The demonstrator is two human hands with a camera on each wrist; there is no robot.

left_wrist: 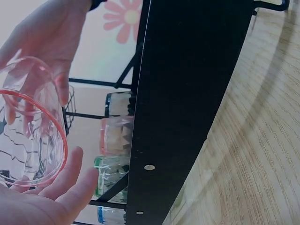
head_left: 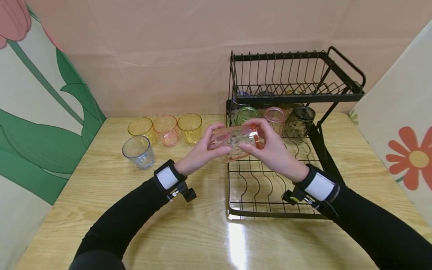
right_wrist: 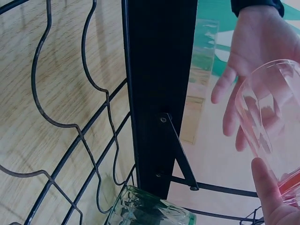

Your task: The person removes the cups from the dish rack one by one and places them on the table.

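In the head view, the pink glass lies sideways between the left grip and the right grip, each holding one end, above the black rack on the counter. In the left wrist view, the left grip's fingers are against the glass, the right grip beyond it. In the right wrist view, the left grip shows partly through the glass.
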